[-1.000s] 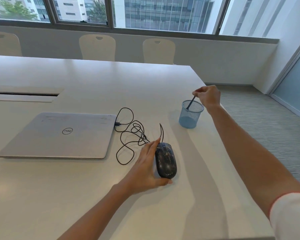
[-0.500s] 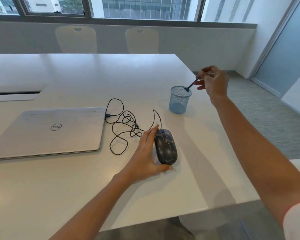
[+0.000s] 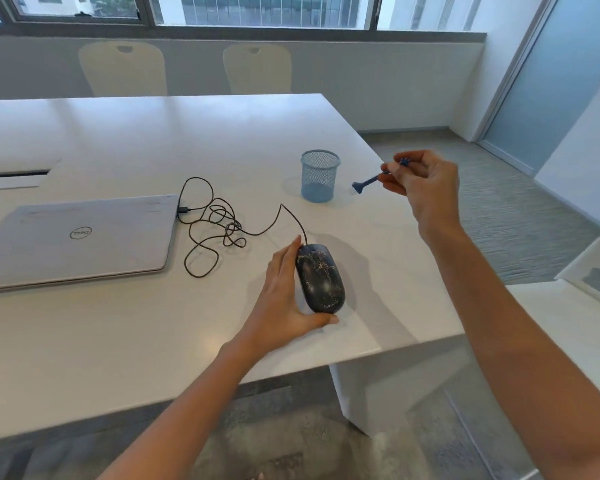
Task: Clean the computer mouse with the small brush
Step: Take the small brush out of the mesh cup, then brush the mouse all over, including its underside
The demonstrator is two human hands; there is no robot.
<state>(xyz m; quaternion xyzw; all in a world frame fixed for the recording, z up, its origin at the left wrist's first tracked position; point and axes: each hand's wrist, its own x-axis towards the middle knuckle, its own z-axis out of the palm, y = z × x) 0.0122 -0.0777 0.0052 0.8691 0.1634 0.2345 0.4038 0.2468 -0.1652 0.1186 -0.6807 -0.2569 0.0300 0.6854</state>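
Observation:
A black computer mouse [image 3: 321, 278] speckled with pale dust lies on the white table [image 3: 125, 334] near its front right corner. My left hand [image 3: 284, 292] cups the mouse's left side, thumb at its rear. My right hand [image 3: 421, 181] hovers above the table's right edge, pinching the handle of a small blue brush [image 3: 366, 182]. The brush head points left and down, just right of the blue mesh cup [image 3: 319, 176], clear of it.
The mouse's black cable [image 3: 215, 220] lies tangled between the mouse and a closed silver laptop [image 3: 77, 237] on the left. Two pale chairs [image 3: 257, 69] stand behind the table. The table edge runs close to the mouse on the right; floor lies beyond.
My right hand has lifted the brush out of the mesh cup and carried it right and toward me. My left hand stays on the mouse. The camera tilted down.

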